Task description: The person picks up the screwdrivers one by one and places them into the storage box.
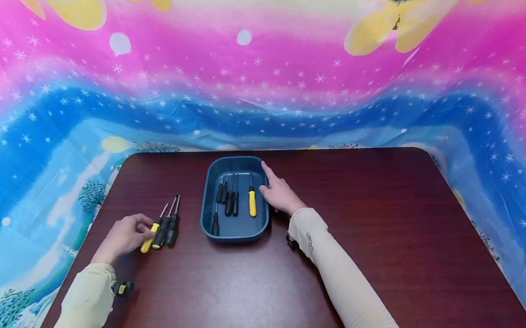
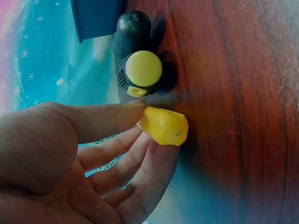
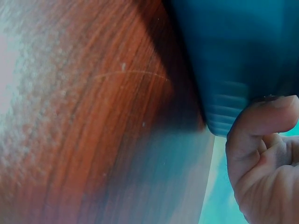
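My left hand [image 1: 127, 238] pinches the yellow handle of a screwdriver [image 2: 166, 127] between thumb and fingers, low over the table's left part. Right beside it lie two black-handled screwdrivers: one with a yellow end cap [image 2: 144, 68], the other all black [image 1: 171, 230]. A dark blue rectangular bin [image 1: 233, 235] stands to their right. Inside are several black screwdrivers [image 1: 229, 203] and one yellow-handled screwdriver [image 1: 252, 203]. My right hand [image 1: 281, 194] rests against the bin's right side, its index finger reaching toward the far corner and the thumb at the rim.
Everything lies on a dark reddish wooden table [image 1: 382, 224] with rounded far corners. A colourful patterned cloth [image 1: 260, 94] hangs behind the table and along both sides. The bin stands close to the far edge.
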A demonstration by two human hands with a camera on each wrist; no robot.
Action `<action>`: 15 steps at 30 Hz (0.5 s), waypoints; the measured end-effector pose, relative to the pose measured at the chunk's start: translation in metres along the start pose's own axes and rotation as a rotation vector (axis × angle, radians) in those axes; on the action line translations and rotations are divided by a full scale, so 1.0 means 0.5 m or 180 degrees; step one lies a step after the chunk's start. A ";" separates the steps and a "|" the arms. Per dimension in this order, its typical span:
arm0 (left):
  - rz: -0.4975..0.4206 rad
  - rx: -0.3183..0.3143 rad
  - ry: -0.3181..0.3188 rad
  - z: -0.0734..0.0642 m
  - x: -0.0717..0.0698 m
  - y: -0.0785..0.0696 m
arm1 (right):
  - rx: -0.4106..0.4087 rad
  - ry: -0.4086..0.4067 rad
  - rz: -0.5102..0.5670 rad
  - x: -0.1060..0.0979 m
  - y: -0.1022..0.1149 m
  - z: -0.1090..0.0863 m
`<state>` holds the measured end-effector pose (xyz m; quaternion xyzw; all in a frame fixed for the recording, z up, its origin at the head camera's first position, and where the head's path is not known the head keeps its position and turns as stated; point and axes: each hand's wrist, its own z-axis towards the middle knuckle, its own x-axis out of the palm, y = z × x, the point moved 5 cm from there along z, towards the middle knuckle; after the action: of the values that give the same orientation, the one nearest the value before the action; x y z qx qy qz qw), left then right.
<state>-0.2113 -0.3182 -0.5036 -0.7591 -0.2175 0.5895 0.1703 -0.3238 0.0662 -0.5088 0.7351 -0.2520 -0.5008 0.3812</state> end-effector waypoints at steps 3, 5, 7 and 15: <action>0.0114 0.0003 0.0004 0.000 0.001 -0.005 | -0.0003 -0.0007 0.0001 0.000 -0.001 -0.001; 0.0176 0.0008 0.0001 0.001 0.002 -0.009 | -0.0004 -0.0010 0.0007 0.000 -0.002 -0.001; 0.0227 0.0035 -0.0011 0.001 0.002 -0.012 | -0.0006 -0.0008 0.0017 0.000 -0.002 -0.001; 0.0231 0.0126 -0.0121 -0.003 -0.008 -0.006 | 0.0028 0.0000 0.0004 0.000 -0.002 0.000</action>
<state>-0.2111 -0.3176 -0.4984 -0.7516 -0.1814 0.6137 0.1597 -0.3239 0.0668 -0.5093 0.7366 -0.2547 -0.4995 0.3782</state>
